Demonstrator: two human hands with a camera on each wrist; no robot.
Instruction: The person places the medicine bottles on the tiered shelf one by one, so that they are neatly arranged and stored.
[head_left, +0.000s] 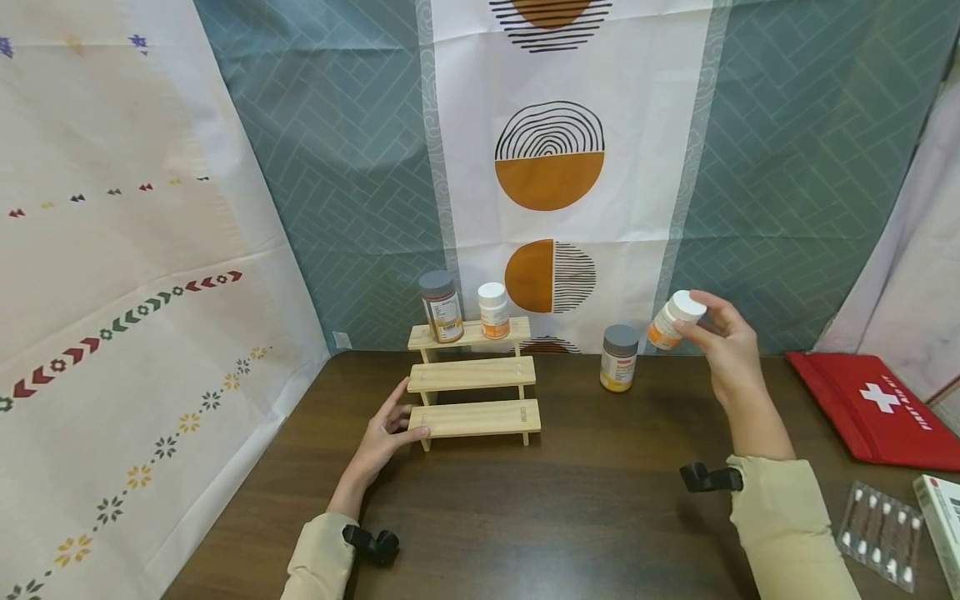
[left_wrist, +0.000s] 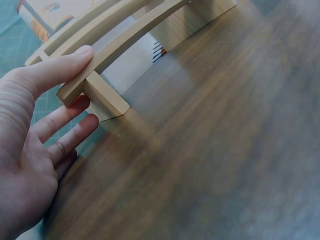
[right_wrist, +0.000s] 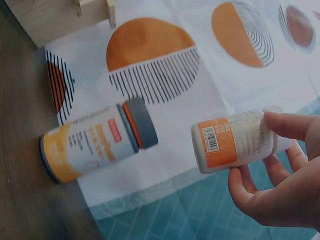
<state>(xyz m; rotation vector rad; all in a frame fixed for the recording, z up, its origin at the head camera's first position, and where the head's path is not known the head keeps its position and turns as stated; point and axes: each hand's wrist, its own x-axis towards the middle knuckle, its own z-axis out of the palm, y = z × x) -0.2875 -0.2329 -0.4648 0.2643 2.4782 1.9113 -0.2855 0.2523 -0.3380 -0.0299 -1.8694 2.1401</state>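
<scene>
My right hand [head_left: 731, 346] grips a white pill bottle [head_left: 675, 320] with an orange-and-white label, near its cap. It is held tilted in the air, above and right of a standing grey-capped supplement bottle [head_left: 618, 358]. In the right wrist view the held pill bottle [right_wrist: 231, 140] shows a barcode. At the left end of a three-step wooden rack [head_left: 474, 419], my left hand [head_left: 384, 433] pinches the lowest step, thumb on top. The left wrist view shows the fingertips under that board. On the top step stand another grey-capped bottle [head_left: 442, 308] and a white-capped bottle [head_left: 494, 312].
A red first aid pouch [head_left: 873, 408] lies at the table's right side. Nearer are a clear pack of cotton swabs [head_left: 879, 533] and a white-and-green box [head_left: 941, 521]. Patterned cloth [head_left: 555, 275] hangs right behind the rack and bottles.
</scene>
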